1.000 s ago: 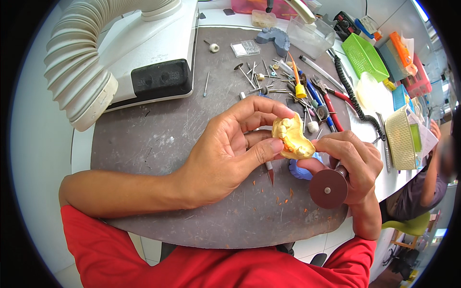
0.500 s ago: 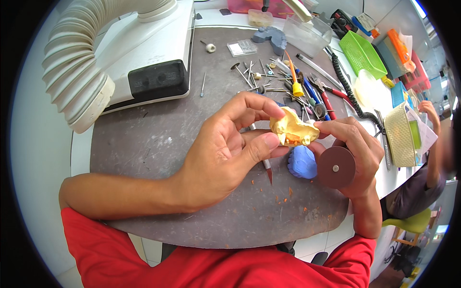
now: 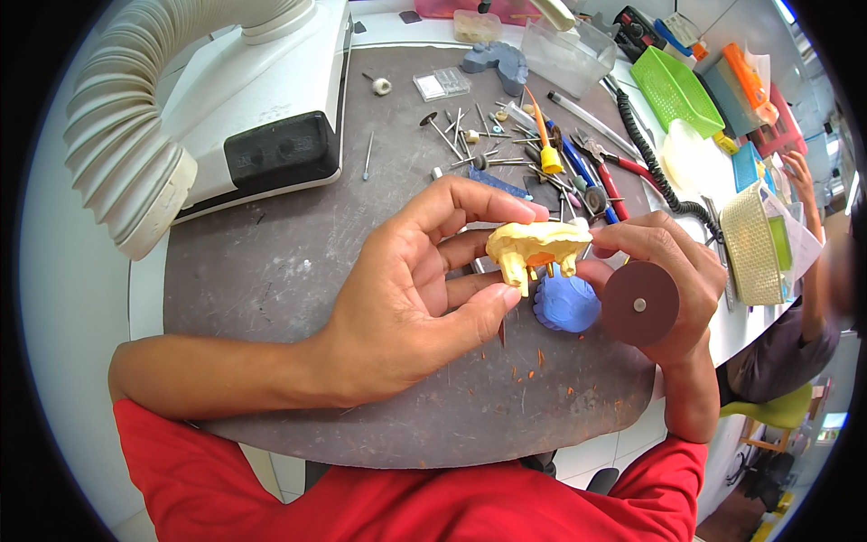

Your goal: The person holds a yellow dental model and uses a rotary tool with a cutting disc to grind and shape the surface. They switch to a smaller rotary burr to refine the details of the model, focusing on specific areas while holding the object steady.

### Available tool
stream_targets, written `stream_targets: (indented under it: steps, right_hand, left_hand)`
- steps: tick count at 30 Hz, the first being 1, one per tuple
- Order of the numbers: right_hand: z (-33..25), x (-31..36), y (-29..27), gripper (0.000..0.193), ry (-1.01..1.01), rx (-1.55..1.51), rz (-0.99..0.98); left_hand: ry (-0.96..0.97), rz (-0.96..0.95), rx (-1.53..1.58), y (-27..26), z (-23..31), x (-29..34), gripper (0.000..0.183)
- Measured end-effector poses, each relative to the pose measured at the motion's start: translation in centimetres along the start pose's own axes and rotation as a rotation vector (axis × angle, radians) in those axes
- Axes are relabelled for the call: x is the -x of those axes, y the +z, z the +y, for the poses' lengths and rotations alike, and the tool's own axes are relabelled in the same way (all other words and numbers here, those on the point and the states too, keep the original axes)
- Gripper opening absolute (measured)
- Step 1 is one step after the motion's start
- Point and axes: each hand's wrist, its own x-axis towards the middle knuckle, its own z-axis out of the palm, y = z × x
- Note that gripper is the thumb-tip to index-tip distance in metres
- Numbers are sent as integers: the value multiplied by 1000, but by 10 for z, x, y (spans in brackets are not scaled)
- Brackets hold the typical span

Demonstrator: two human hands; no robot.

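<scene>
My left hand (image 3: 397, 289) pinches a yellow plaster dental cast (image 3: 542, 238) by its left side, fingers on the far edge and thumb near a tooth. At the cast's right end, the fingertips of my right hand (image 3: 673, 248) grip it too. A round dark-brown disc (image 3: 619, 316) with a pale centre sits against my right palm; whatever carries it is hidden by the hand. Teeth point downward on the cast, with an orange patch between them. Just below it, on the bench, lies a blue dental mould piece (image 3: 566, 307). A knife blade (image 3: 502, 334) shows under my left thumb.
Burs and mandrels (image 3: 479, 149), pliers (image 3: 610, 172) and pens litter the bench's far right. A white ribbed hose (image 3: 117, 135) and machine stand at the left. Green (image 3: 677, 95) and cream baskets (image 3: 748, 244) line the right side, where another person's arm (image 3: 802, 190) shows.
The cast has been tilted, so its teeth now hang downward and its edge faces me. It sits slightly further left. My left thumb has dropped away from its front. Both hands still hold it.
</scene>
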Motion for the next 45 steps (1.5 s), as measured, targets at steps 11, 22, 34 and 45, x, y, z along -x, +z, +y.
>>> stream_targets:
  steps: [11,22,34,45]
  right_hand:
    - [0,2,-2,47,54,82,-68]
    - [-8,-6,-6,36,120,-122,-63]
    - [-11,-7,-7,27,136,-236,-109]
    - [-12,-6,-10,20,143,-257,-143]
  left_hand:
    - [-10,15,2,0,-1,0,44]
    - [-30,-12,8,1,-1,1,36]
    - [-48,-131,19,-1,-1,0,23]
    - [-211,-176,202,-2,1,0,25]
